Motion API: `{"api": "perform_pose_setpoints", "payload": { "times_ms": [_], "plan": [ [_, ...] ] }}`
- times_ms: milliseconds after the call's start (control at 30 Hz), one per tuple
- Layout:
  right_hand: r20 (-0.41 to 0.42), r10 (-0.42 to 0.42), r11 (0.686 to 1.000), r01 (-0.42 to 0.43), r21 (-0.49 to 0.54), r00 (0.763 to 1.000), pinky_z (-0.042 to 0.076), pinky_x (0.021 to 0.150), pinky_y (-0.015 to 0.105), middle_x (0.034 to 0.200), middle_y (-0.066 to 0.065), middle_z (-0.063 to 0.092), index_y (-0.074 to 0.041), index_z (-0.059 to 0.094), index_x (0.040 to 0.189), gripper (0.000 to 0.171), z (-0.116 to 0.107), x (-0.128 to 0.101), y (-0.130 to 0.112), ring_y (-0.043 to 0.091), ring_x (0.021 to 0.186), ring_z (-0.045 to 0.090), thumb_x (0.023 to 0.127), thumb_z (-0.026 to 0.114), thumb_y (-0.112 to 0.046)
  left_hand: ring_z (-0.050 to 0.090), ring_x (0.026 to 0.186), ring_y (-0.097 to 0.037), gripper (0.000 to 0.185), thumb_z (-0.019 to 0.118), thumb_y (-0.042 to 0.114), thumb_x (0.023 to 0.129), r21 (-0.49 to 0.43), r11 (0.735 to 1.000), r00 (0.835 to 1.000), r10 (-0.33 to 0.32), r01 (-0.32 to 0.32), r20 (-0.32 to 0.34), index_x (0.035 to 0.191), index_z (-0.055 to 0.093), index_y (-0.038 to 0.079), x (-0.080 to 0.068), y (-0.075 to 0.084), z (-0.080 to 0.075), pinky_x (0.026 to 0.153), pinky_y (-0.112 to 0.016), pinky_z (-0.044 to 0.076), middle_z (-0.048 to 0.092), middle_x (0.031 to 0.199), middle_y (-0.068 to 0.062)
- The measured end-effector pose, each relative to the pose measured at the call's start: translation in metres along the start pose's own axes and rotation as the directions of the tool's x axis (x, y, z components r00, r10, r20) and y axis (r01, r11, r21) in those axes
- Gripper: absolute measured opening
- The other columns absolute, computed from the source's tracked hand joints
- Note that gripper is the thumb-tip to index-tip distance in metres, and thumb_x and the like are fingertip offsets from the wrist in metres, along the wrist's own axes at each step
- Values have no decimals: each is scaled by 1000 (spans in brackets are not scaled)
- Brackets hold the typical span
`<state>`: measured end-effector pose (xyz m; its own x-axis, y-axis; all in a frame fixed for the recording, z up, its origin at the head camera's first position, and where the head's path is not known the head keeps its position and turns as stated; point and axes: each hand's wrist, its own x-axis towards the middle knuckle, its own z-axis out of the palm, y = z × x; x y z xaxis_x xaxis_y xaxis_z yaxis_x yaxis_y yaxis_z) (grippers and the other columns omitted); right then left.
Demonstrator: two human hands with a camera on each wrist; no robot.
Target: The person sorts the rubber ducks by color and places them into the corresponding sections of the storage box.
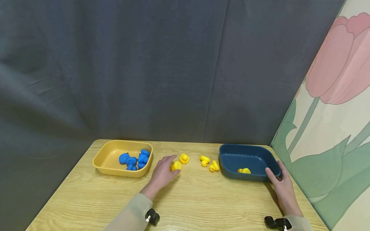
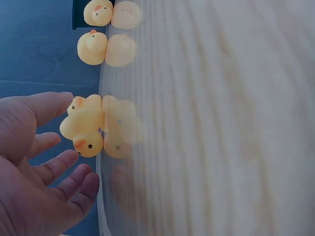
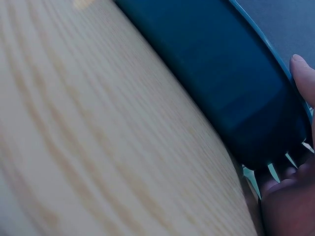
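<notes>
Our left hand [image 1: 162,173], fingers loosely spread, reaches a yellow rubber duck [image 1: 175,166] mid-table without gripping it. Our right hand [image 1: 281,186] grips the dark blue tray [image 1: 231,155] by its near right corner, thumb over the rim.

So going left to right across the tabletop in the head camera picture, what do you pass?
Yellow tray holding blue ducks → left hand at a yellow duck → loose yellow ducks → blue tray → right hand on its corner.

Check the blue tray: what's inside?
One yellow duck lies inside the blue tray, near its front wall. That front wall hides the floor right behind it.
</notes>
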<state>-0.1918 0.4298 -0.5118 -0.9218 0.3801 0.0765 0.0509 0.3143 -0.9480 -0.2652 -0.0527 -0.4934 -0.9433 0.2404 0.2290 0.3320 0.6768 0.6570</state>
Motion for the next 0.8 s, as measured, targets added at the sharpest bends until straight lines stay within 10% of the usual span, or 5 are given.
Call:
{"api": "perform_pose_setpoints", "payload": {
  "times_ms": [800],
  "plan": [
    [15, -1, 1000, 1, -17, 1000, 17, 107, -3, 185, 6, -6, -21, -3, 179, 91, -1, 1, 0, 35, 168, -2, 116, 59, -40, 64, 123, -40, 54, 85, 15, 99, 31, 998, 998, -48, 46, 45, 148, 67, 2, 1, -2, 1, 107, -58, 54, 70, 133, -18]
  ]
}}
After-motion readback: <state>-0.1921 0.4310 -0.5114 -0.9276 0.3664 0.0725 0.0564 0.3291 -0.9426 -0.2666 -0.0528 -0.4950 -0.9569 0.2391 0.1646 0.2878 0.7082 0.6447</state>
